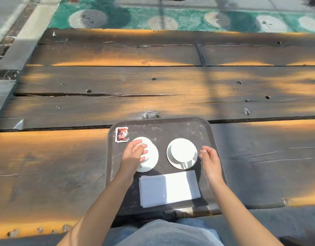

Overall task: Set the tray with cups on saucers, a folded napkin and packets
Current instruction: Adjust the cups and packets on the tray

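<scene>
A dark tray (179, 128) lies at the near edge of the wooden table. Two white cups stand on white saucers on it: the left cup (148, 144) on its saucer (152, 162), the right cup (183, 150) on its saucer (178, 163). My left hand (135, 153) rests over the left cup with fingers curled around its near side. My right hand (209, 158) hovers just right of the right saucer, fingers apart, touching nothing. A folded white napkin (169, 188) lies in front of the cups. Red-and-black packets (121, 134) sit in the tray's far left corner.
The table (153, 86) is made of dark weathered planks with gaps and holes. Beyond its far edge lies a green patterned floor (153, 18). My lap in blue jeans (162, 233) is below the tray's near edge.
</scene>
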